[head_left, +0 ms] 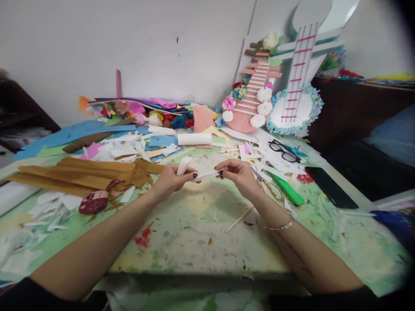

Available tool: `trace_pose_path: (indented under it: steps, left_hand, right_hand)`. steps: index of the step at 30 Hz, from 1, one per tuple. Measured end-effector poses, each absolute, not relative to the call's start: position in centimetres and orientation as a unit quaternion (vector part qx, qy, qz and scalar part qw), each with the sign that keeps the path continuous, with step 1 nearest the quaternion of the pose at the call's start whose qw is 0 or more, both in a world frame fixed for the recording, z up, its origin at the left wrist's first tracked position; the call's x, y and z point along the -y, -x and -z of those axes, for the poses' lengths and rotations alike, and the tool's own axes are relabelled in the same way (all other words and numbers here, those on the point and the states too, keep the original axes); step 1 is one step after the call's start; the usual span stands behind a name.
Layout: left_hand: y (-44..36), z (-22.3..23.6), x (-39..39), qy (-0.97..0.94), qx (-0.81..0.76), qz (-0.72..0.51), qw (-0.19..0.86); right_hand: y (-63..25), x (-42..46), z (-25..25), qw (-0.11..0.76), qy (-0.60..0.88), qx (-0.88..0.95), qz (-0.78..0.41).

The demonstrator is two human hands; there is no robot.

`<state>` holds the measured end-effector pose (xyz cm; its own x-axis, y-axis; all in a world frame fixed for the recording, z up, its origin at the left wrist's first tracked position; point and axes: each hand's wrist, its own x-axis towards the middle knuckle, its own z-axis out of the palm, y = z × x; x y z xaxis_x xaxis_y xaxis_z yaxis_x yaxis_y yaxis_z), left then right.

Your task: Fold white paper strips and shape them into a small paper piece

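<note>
A strip of white paper (207,175) is stretched between my two hands above the middle of the table. My left hand (171,178) is closed on its left part, and a wider folded or rolled end sticks up past the thumb. At the other end, my right hand (239,175) pinches the strip's tip between thumb and finger. Just beyond the hands lies a white paper roll (194,138). Beside my right wrist are gold-handled scissors (272,189) and a green tube-like object (287,188). A thin wooden stick (239,219) rests below that hand.
Brown crepe paper (74,175) and a dark red case (94,202) lie at left among white scraps. Black glasses (284,151) and a black phone (331,187) are at right. Two paper-decorated lute-like models (248,110) lean on the wall, near a heap of paper flowers (136,110).
</note>
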<state>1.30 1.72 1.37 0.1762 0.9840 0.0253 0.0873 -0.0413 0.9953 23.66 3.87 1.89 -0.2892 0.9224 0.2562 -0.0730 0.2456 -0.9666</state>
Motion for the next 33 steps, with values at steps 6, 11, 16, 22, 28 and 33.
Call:
trace_pose_path:
  steps: [6, 11, 16, 22, 28, 33]
  left_hand:
    - [-1.29, -1.49, -1.58, -0.624, -0.512, -0.408, 0.427]
    - [-1.47, -1.55, -1.59, -0.572, -0.479, -0.436, 0.504]
    - [-1.33, -1.37, -1.81, -0.498, -0.432, -0.435, 0.613]
    - [-1.29, -1.62, -1.57, -0.472, -0.392, -0.449, 0.650]
    - [-1.76, -1.50, -1.39, -0.525, -0.447, -0.479, 0.542]
    - [-1.73, -1.14, -1.37, -0.575, -0.468, -0.479, 0.471]
  right_hand:
    - [-23.60, -3.91, -1.93, 0.473, 0.355, 0.617, -0.519]
    - [-23.70, -4.12, -1.75, 0.481, 0.361, 0.594, -0.535]
    - [-23.87, -4.16, -1.64, 0.497, 0.345, 0.575, -0.551]
    - [-23.87, -3.92, -1.93, 0.499, 0.325, 0.558, -0.578]
    - [-23.52, -3.94, -1.70, 0.507, 0.356, 0.581, -0.528]
    - [-22.99, -3.69, -1.30, 0.529, 0.356, 0.555, -0.535]
